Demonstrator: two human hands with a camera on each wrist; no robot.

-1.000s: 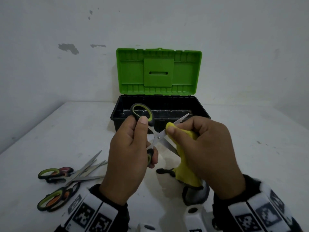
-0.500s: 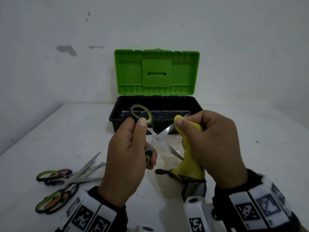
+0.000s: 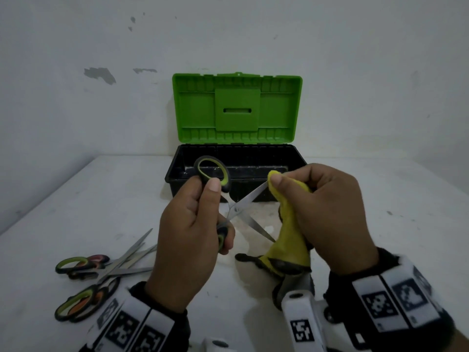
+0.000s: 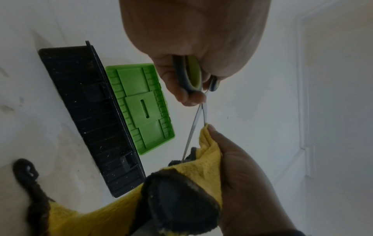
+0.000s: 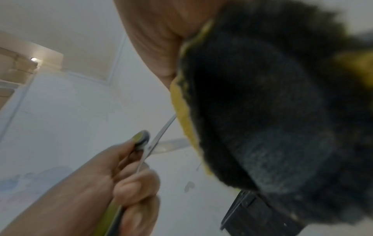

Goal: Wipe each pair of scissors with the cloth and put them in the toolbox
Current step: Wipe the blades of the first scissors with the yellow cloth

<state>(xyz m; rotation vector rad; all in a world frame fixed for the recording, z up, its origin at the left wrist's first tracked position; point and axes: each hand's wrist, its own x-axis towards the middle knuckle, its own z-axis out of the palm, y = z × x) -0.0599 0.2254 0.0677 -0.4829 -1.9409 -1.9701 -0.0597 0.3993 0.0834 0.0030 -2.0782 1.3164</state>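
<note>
My left hand (image 3: 195, 219) grips the black-and-green handles of a pair of scissors (image 3: 236, 208), held up in front of me with the blades spread apart. My right hand (image 3: 319, 212) holds a yellow cloth (image 3: 291, 240) with dark soiled patches and pinches it over the tip of the upper blade. The lower blade points down toward the hanging cloth. In the left wrist view the scissors (image 4: 198, 111) run from the left fingers to the cloth (image 4: 207, 153). The toolbox (image 3: 193, 168) stands behind, black tub open, green lid (image 3: 237, 107) upright.
Several more scissors (image 3: 101, 270) with green and orange handles lie in a heap on the white table (image 3: 380, 224) at the front left. A white wall rises right behind the toolbox. The cloth's dark end fills most of the right wrist view.
My right hand has slid the cloth outward along the upper blade, from near the pivot to the tip. The left hand has kept its grip and stayed nearly in place.
</note>
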